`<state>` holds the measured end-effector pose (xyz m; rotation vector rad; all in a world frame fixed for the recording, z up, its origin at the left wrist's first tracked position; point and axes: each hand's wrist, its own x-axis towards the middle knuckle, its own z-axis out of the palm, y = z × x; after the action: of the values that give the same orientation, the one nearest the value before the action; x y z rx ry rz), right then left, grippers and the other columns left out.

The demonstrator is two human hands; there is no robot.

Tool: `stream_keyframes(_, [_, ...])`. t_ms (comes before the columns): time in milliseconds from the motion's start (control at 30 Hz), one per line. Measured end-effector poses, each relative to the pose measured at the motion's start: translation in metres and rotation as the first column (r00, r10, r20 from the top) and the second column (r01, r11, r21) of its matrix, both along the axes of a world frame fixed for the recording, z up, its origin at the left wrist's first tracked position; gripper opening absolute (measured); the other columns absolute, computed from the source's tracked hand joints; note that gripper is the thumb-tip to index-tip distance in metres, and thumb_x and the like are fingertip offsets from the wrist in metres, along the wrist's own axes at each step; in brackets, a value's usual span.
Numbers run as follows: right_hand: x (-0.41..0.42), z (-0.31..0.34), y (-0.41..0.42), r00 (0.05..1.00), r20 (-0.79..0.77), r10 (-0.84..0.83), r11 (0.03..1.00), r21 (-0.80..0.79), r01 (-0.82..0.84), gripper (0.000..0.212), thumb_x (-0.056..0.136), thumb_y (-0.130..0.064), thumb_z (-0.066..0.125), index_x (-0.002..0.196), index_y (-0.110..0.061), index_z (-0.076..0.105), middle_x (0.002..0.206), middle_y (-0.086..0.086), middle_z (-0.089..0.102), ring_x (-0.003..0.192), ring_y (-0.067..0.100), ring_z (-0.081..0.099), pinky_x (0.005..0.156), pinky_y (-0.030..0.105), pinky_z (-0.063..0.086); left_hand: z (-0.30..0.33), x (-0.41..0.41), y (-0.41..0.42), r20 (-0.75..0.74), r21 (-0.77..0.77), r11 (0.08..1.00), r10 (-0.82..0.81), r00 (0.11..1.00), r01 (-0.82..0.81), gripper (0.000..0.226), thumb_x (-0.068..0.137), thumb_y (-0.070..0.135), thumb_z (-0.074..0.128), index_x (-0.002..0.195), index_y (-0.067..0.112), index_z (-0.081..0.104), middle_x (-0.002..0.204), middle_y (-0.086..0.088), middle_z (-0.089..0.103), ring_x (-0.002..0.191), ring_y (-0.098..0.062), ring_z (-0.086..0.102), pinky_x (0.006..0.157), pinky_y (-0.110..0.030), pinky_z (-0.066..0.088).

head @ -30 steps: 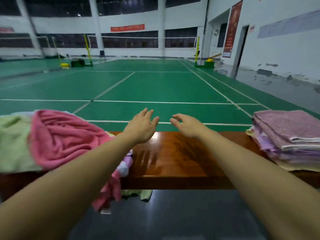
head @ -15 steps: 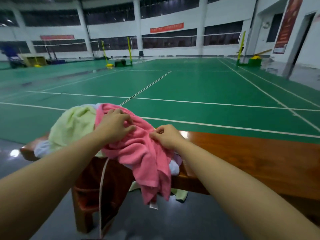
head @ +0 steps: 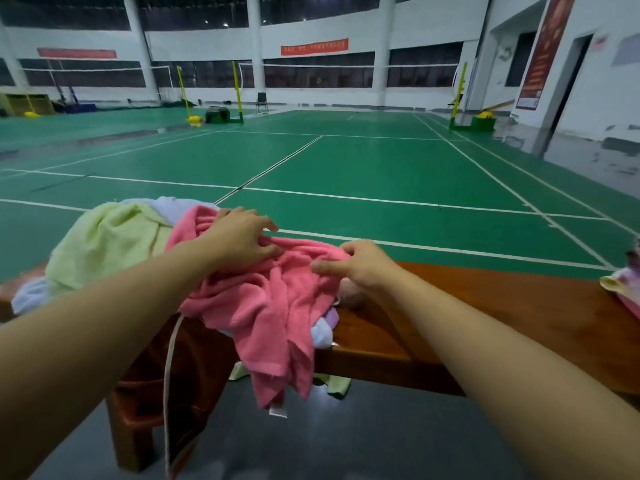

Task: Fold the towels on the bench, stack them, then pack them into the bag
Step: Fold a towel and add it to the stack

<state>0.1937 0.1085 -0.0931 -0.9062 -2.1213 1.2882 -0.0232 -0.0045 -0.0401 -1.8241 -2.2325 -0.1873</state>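
Pink towel [head: 270, 306] lies crumpled atop the unfolded heap at the bench [head: 485, 306] left end, draped over its front edge; it is pinched by the right hand [head: 360, 265] and gripped by the left hand [head: 239, 237]. A few folded towels [head: 623, 289] are stacked at far right; heap, stacking and bagging remain. Versus half a second ago, both hands are spread further apart along the towel's top edge.

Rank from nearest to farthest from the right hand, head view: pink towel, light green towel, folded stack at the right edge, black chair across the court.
From the right hand:
1. Pink towel: under its fingers, in contact.
2. Light green towel: left end of the bench, beyond the left hand.
3. Folded stack: far right of the bench.
4. Black chair: far side of the court.
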Motion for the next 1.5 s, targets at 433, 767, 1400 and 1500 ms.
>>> stream_keyframes(433, [0.166, 0.049, 0.053, 0.969, -0.148, -0.2, 0.977, -0.107, 0.185, 0.038, 0.066, -0.032, 0.088, 0.093, -0.011, 0.072, 0.081, 0.007, 0.074, 0.074, 0.025, 0.066, 0.061, 0.034, 0.058, -0.017, 0.094, 0.071, 0.44, 0.129, 0.961, -0.277, 0.855, 0.245, 0.036, 0.079, 0.038, 0.084, 0.078, 0.017, 0.055, 0.075, -0.002, 0.06, 0.074, -0.027, 0.059, 0.063, -0.034, 0.039])
stream_keyframes(767, [0.26, 0.052, 0.083, 0.941, 0.168, -0.294, 0.917, -0.229, 0.327, 0.1, 0.035, -0.078, 0.086, 0.102, -0.005, 0.073, 0.07, 0.005, 0.061, 0.059, 0.023, 0.059, 0.058, 0.035, 0.059, 0.003, 0.116, 0.067, 0.901, -0.008, 0.942, -0.139, 0.411, 0.335, 0.056, 0.079, 0.064, 0.069, 0.094, 0.01, 0.073, 0.089, -0.004, 0.075, 0.08, -0.023, 0.07, 0.077, -0.039, 0.057])
stream_keyframes(1400, [0.29, 0.026, 0.119, 0.319, -0.145, -0.937, 0.316, 0.047, 0.948, 0.034, 0.085, -0.035, 0.08, 0.096, -0.004, 0.071, 0.104, 0.012, 0.07, 0.094, 0.03, 0.065, 0.09, 0.04, 0.05, 0.009, 0.058, 0.021, 0.939, -0.313, 0.895, 0.243, 0.242, 0.317, 0.047, 0.088, 0.036, 0.067, 0.116, -0.003, 0.071, 0.118, -0.023, 0.071, 0.099, -0.032, 0.072, 0.09, -0.041, 0.059])
stream_keyframes(1500, [0.294, 0.016, 0.123, 0.291, -0.104, -0.951, 0.292, 0.004, 0.956, 0.045, 0.082, -0.039, 0.081, 0.108, -0.003, 0.073, 0.117, 0.02, 0.07, 0.105, 0.036, 0.067, 0.091, 0.042, 0.052, 0.012, 0.047, 0.021, 0.967, -0.174, 0.953, 0.118, 0.224, 0.248, 0.046, 0.085, 0.037, 0.07, 0.116, 0.002, 0.07, 0.114, -0.022, 0.072, 0.094, -0.03, 0.072, 0.084, -0.038, 0.062])
